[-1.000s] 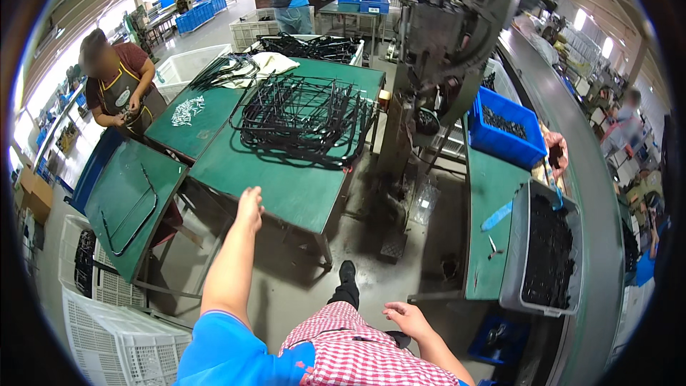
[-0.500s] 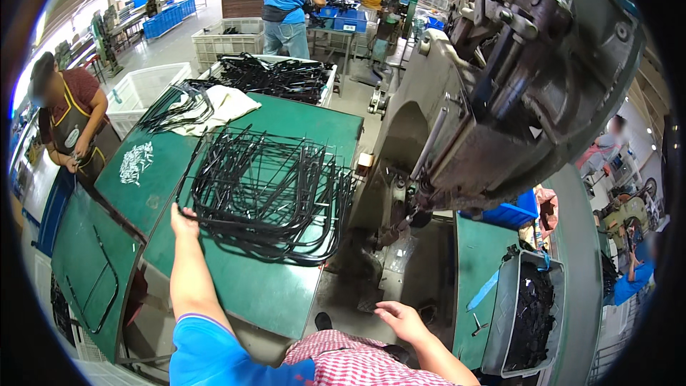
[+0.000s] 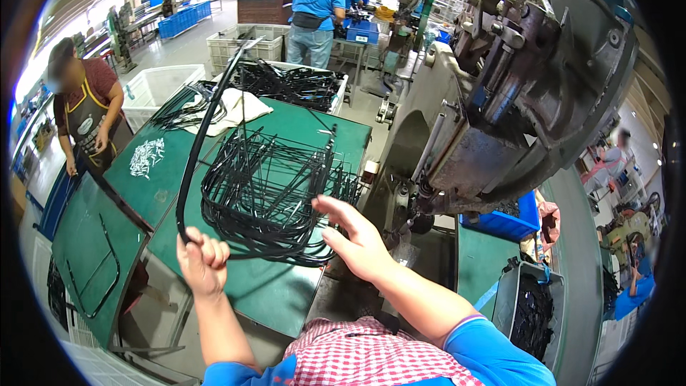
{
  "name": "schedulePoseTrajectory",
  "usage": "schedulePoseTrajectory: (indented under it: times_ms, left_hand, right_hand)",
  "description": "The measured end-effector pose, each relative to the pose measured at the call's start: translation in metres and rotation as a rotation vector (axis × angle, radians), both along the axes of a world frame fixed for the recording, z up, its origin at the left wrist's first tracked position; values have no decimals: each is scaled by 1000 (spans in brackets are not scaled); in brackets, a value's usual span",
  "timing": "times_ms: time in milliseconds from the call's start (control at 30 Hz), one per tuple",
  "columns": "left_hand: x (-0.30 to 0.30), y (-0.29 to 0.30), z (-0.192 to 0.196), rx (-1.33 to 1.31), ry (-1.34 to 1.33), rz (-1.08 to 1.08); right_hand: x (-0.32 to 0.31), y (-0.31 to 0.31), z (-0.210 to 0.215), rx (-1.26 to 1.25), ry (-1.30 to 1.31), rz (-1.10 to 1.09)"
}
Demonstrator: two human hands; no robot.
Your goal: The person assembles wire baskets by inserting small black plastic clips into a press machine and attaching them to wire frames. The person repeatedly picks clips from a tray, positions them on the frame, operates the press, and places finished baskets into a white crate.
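Clutching one bent black metal frame (image 3: 190, 163) in your left hand (image 3: 203, 263), right hand (image 3: 359, 244) loose; black tubular heap (image 3: 254, 218) remains by the green tabletop's (image 3: 275, 304) right edge.

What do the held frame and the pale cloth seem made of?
Held frame: probably black-coated metal, since its slim bent bar shows some sheen and stands stiff above the left hand. Pale cloth: soft, matte fabric, perhaps cotton, judging by its loose folds.
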State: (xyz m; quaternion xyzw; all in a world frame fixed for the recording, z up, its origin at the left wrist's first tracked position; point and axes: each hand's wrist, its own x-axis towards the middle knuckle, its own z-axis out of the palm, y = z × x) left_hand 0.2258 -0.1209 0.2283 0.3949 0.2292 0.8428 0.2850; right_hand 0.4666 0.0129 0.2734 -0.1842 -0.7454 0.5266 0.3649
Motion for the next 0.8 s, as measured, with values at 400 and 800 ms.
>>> schedulePoseTrajectory:
  times_ms: [400, 800]
  left_hand:
    - [93, -175, 15, -274, 210, -245]
    - [205, -67, -1, -677, 304, -884]
  right_hand:
    - [41, -66, -11, -1092, 494, 658]
    - [127, -64, -61, -622, -72, 414]
